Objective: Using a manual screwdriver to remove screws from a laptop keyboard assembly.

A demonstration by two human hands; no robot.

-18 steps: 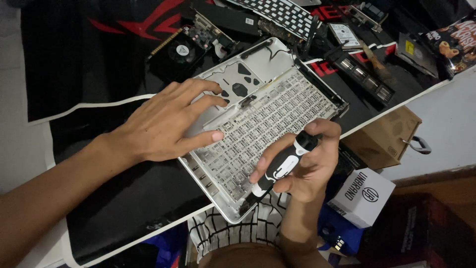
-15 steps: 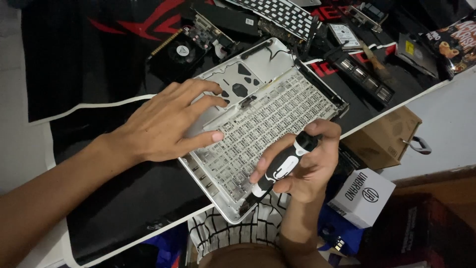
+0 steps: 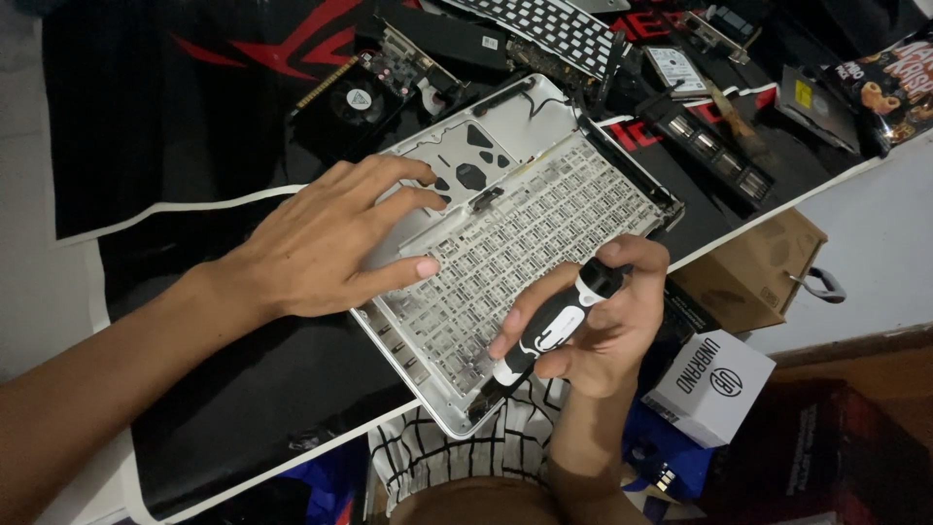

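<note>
A silver laptop top case lies upside down on a black desk mat, its keyboard underside facing up. My left hand rests flat on the case's left part, fingers spread, holding nothing. Over the case's near right corner, my right hand grips a black and white screwdriver, its tip pointing down at the case's near edge.
A graphics card with a fan, a loose keyboard, a hard drive and memory sticks lie at the far side. Below the table edge sit a brown cardboard box and a white box.
</note>
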